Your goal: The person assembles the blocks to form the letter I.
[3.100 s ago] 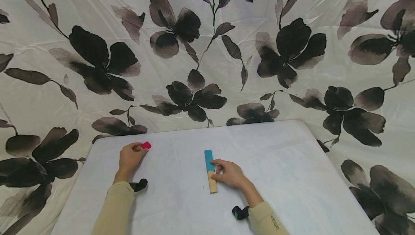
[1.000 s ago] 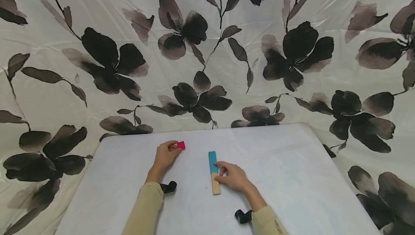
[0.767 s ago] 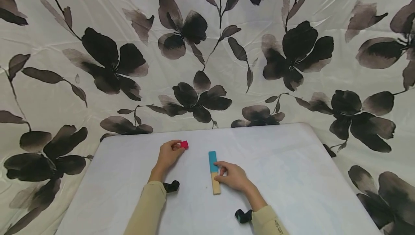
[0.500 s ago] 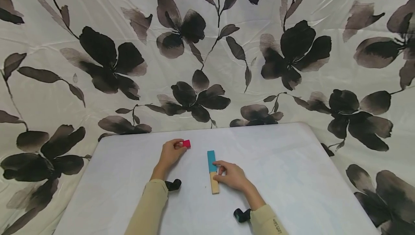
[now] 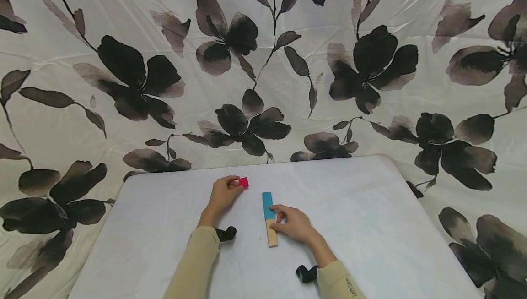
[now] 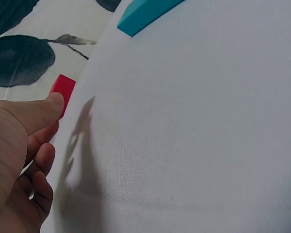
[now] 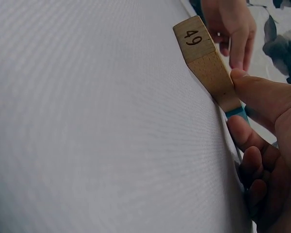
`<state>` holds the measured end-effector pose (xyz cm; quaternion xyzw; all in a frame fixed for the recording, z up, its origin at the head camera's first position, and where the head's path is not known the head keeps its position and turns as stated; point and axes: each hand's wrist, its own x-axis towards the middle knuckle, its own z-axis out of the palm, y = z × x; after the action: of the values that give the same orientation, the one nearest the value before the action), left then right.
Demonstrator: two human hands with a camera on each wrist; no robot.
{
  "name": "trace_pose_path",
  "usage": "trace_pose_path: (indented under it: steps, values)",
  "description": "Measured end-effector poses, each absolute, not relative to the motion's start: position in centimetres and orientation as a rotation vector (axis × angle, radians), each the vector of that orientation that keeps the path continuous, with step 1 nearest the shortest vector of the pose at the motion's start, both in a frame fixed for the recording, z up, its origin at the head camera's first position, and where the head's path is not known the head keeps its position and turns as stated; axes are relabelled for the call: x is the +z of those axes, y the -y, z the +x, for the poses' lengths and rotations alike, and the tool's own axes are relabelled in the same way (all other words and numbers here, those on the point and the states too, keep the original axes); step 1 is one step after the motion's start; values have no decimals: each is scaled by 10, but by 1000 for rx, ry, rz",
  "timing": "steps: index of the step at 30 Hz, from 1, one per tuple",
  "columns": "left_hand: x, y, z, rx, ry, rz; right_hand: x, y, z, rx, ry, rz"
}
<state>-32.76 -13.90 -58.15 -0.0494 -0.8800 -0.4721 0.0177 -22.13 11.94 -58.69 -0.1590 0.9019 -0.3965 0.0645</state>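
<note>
A small red block (image 5: 244, 182) lies on the white table (image 5: 362, 225), and my left hand (image 5: 230, 188) pinches it between thumb and fingers. In the left wrist view the thumb lies against the red block (image 6: 63, 90), with the stick's blue end (image 6: 145, 12) further off. A flat stick (image 5: 269, 219), blue at its far half and bare wood at its near half, lies just right of the red block. My right hand (image 5: 281, 219) holds it at the middle, with the thumb on its side. The right wrist view shows "49" printed on the stick's wooden end (image 7: 203, 58).
A cream cloth with black flowers (image 5: 263, 70) hangs behind and around the table. The table's far edge (image 5: 255, 168) runs just beyond the red block. Black wrist mounts (image 5: 226, 233) (image 5: 305, 273) sit under both beige sleeves.
My left hand has carried the red block to the right, from the table's left part to close beside the stick's blue end. The right hand and the stick have stayed put.
</note>
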Motion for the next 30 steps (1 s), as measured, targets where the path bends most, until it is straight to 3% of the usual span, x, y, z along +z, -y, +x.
trace_pose_path:
  steps: [30]
  values:
    - [-588,106,-327,-1486,2753,-153,-588,-119,-222,-1211,-2717,-461]
